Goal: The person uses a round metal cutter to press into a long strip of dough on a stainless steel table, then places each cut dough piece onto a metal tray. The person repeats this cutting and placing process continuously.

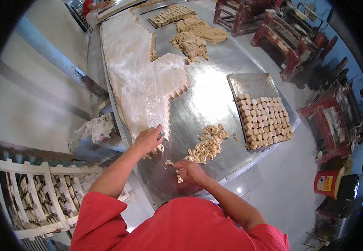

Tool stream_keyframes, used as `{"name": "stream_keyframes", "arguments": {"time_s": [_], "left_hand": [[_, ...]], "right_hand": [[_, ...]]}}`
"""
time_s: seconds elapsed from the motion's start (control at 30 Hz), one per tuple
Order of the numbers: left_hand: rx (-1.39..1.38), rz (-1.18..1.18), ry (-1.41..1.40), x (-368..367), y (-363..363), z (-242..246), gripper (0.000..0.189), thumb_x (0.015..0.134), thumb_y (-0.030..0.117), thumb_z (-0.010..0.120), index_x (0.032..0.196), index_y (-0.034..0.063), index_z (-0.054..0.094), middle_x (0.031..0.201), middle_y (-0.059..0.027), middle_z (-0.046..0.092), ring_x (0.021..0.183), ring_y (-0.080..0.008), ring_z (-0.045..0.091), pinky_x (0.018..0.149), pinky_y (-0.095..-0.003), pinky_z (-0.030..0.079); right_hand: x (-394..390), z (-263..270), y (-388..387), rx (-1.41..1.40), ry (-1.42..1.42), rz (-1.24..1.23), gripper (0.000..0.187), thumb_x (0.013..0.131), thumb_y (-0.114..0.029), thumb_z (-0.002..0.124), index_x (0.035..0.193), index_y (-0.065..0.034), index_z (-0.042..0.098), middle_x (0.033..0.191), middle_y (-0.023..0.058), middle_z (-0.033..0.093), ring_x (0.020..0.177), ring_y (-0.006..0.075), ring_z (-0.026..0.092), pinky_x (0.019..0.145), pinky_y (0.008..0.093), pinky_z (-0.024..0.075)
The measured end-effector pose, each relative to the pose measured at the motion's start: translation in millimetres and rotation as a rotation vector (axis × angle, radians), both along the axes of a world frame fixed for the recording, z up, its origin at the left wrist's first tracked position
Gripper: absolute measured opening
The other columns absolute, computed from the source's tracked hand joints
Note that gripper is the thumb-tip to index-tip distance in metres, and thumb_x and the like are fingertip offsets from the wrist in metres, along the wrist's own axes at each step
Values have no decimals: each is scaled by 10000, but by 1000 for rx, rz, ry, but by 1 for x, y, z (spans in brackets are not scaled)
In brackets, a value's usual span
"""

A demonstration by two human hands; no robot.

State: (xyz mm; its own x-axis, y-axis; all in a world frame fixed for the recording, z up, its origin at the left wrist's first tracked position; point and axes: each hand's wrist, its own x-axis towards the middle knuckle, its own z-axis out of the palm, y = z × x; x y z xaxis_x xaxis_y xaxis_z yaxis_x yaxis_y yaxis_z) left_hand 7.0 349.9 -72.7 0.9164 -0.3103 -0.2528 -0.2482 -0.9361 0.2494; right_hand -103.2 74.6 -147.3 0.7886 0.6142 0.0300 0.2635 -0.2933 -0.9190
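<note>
My left hand [149, 140] grips a small metal cutter [161, 135], mostly hidden by the fingers, at the near end of a floured dough sheet [137, 84]. The sheet's right edge is scalloped with round bites. Lower right, my right hand [192, 172] has its fingers curled around dough scraps [180, 177], some of which stick out below them. Right beside it lies a loose heap of dough trimmings [206, 147]. Farther right, a metal baking tray [253, 83] holds tight rows of round dough pieces [264, 120]; its far part shows bare metal.
The metal worktable [212, 91] carries soft dough mounds [194, 44] and another filled tray [172, 15] at the far end. A white slatted rack [46, 194] stands at left. Red machine frames [285, 44] and a red bucket [328, 183] line the right. Another person [90, 8] works far left.
</note>
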Motion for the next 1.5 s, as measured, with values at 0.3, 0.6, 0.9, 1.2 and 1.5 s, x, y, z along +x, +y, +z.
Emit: {"name": "stream_keyframes", "arguments": {"time_s": [0.3,0.6,0.9,1.2,1.5], "left_hand": [[23,-126,237,36,-3,14,384,994,274,726,1237,45,536,919,-253,732,948,-480,736,836,-580,578],[-70,-7,265,50,-8,-18,350,874,187,756,1113,20,562,916,-285,721,925,-518,708,813,-589,560],[-517,38,-53,-24,-13,-73,335,843,48,806,1132,51,635,932,-159,699,936,-355,708,789,-460,561],[-1833,749,407,-64,-86,-10,618,1029,26,718,1599,119,499,1082,-49,683,799,-144,649,633,-285,523],[-872,46,-618,-31,-263,128,588,961,178,832,1471,48,569,1197,-213,736,1040,-368,759,906,-432,616]], "right_hand": [[54,-10,4,-14,-28,-209,344,953,-216,722,1254,-52,736,1161,182,728,1089,396,722,927,508,588],[127,-30,89,-336,-332,-173,238,844,-271,759,991,-87,732,1058,119,687,1082,327,657,890,485,505],[37,-9,12,-659,-321,143,618,793,-323,802,1358,-124,650,1403,148,548,1395,366,471,1124,516,411],[83,46,-55,526,714,-62,518,1126,-215,629,1590,-8,527,1449,98,683,1353,229,642,1115,389,529],[117,75,-150,1407,1523,88,703,1065,-345,704,1635,-38,431,1544,223,582,1375,334,638,1173,488,536]]}}
